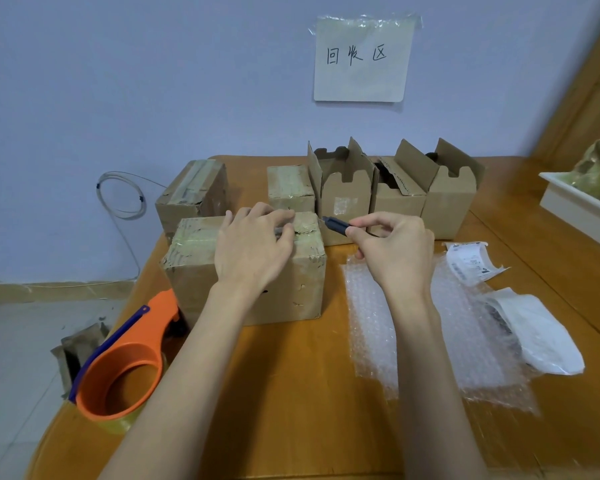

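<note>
Head view: box (291, 292) on left half of counter (291, 375), left hand (253, 249) pressing its top with fingers loosely bent, right hand (395, 251) fingers pinching knife (335, 225) at its far corner; best to cut shallow along tape (198, 239), away from left hand.

Left hand (253, 252), right hand (397, 254) and 2 forearms are all bare.

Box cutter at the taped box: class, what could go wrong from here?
1. The box cutter points across the top of the taped cardboard box toward the left hand, whose fingers rest on the tape seam; a slip could cut them.
2. A deep cut might damage whatever is inside.
3. The orange tape dispenser sits at the edge of the table, beside the left forearm; a nudge could drop it.
</note>
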Motion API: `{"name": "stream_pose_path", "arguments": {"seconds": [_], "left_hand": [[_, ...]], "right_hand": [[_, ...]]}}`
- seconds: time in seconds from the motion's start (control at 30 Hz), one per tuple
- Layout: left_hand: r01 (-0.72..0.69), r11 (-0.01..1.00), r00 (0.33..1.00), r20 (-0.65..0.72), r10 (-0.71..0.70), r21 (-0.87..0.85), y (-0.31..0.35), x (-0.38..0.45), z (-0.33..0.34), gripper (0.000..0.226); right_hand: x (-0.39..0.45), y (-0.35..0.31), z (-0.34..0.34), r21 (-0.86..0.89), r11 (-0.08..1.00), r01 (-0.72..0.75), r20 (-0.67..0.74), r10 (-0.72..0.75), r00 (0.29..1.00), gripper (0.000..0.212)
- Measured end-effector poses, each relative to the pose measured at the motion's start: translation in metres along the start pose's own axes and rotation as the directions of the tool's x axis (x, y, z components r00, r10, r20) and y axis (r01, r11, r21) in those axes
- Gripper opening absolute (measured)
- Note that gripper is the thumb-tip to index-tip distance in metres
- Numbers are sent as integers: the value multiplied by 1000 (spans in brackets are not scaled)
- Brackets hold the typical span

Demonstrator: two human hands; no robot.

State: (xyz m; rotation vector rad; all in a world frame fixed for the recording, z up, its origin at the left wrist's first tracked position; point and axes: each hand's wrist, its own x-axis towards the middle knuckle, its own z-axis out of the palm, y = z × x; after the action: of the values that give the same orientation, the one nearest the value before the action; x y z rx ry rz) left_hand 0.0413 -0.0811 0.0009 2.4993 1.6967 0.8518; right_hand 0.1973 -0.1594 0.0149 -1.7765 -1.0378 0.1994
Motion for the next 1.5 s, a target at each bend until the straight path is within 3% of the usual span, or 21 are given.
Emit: {"name": "stream_pose_path", "arguments": {"seconds": [0.27, 0.97, 1.5], "left_hand": [[0, 1000, 1000, 8, 0, 10, 0, 1, 0, 37], [8, 1000, 1000, 7, -8, 13, 1, 1, 0, 37], [12, 999, 1000, -8, -12, 32, 4, 1, 0, 37]], "right_hand": [[0, -2, 6, -114, 993, 37, -33, -41, 999, 7], [-8, 5, 15, 6, 1000, -25, -84, 26, 996, 4], [-3, 7, 3, 109, 991, -76, 41, 72, 997, 2]]}}
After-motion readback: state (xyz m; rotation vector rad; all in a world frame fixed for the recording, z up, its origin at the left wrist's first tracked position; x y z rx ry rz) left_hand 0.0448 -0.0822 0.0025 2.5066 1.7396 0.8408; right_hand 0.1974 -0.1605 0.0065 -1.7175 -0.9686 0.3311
